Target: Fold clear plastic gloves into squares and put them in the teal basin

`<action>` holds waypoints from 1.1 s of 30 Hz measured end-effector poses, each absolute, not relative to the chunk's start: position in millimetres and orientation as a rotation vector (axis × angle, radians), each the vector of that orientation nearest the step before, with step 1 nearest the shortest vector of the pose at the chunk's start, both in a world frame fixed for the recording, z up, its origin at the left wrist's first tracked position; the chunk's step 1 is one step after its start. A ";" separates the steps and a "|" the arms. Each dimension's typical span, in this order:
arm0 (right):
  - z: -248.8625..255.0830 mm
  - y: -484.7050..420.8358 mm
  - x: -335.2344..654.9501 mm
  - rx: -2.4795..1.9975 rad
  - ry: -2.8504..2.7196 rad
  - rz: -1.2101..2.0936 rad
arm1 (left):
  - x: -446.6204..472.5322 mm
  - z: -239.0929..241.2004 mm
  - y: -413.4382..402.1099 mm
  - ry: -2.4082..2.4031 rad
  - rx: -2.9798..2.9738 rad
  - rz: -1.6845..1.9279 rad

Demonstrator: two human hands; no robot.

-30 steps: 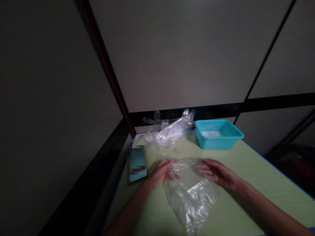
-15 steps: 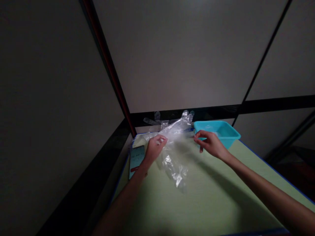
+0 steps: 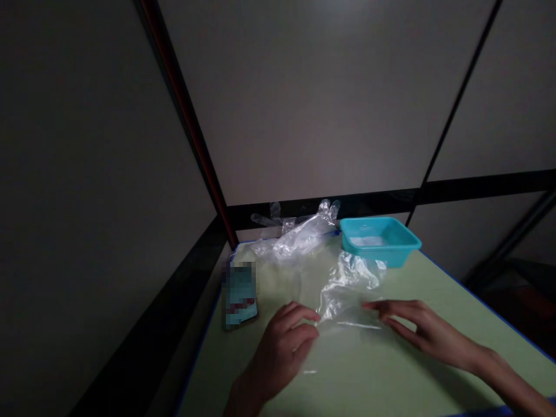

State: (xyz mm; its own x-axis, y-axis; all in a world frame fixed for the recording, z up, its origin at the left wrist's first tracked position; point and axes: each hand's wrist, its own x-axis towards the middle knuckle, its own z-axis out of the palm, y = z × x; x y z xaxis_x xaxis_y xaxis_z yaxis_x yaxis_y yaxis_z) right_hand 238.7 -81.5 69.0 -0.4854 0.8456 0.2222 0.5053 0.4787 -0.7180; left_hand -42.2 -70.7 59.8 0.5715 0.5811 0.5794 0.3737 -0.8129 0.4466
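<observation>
One clear plastic piece (image 3: 354, 278) now points at the blue tub (image 3: 382, 255), so the left hand (image 3: 284, 341) and right hand (image 3: 430, 335) seem busy with its near end, though pinching can't be told.

Light is dim, darkest left of the left hand (image 3: 284, 344). Glare flecks the plastic (image 3: 347, 286) just beyond it; shadow lies below the right hand (image 3: 423, 333).

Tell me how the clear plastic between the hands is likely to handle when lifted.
The clear plastic will probably be floppy, since it lies wrinkled and crumpled. It looks light for its size: the film seems thin, with the table partly showing through. Its glossy highlights suggest a smooth surface, so it may slip.
</observation>
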 end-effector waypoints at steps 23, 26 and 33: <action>25.5 -101.4 196.1 -1.258 -1.650 0.969 | -14.0 8.6 -111.7 0.845 2.437 0.635; 24.1 -109.5 157.9 -1.188 -1.667 1.123 | -14.4 0.6 -113.6 0.888 2.378 0.647; 1.2 -103.8 157.3 -1.144 -1.426 1.307 | -13.5 -3.0 -113.9 0.977 2.205 0.623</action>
